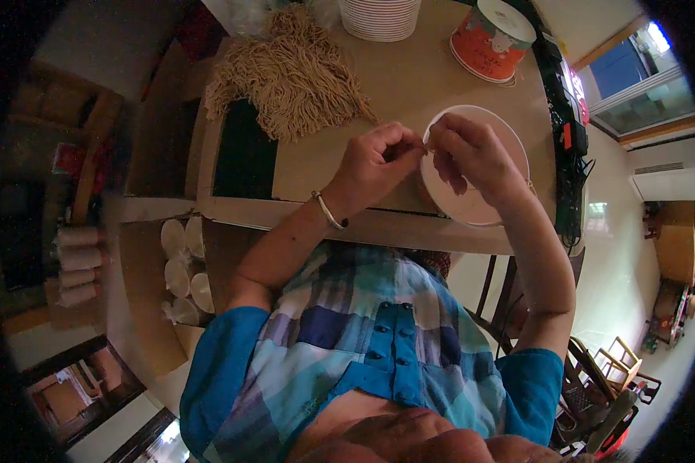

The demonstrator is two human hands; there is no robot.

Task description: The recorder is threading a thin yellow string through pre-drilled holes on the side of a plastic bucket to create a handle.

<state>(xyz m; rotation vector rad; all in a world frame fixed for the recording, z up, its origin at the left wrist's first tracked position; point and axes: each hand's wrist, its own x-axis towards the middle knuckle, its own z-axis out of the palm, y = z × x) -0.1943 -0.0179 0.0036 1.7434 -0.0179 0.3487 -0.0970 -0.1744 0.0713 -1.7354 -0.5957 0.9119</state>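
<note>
My left hand [374,168] and my right hand [473,156] meet at the left rim of a round, pale-lined paper bucket [483,202]. Both are closed in a pinch, fingertips nearly touching. Between them shows a small brownish bit of cord [426,148], mostly hidden by the fingers. On the bucket's opposite rim, beside my right wrist, a little tan cord pokes out. The bucket stands near the table's front edge. Beyond my left hand lies a large heap of tan cords [293,77].
A stack of white paper buckets [380,17] stands at the back, with a red printed bucket [493,42] to its right. Black power strips and cables [567,166] run along the table's right edge. A cardboard box [150,309] with white rolled pieces sits at lower left.
</note>
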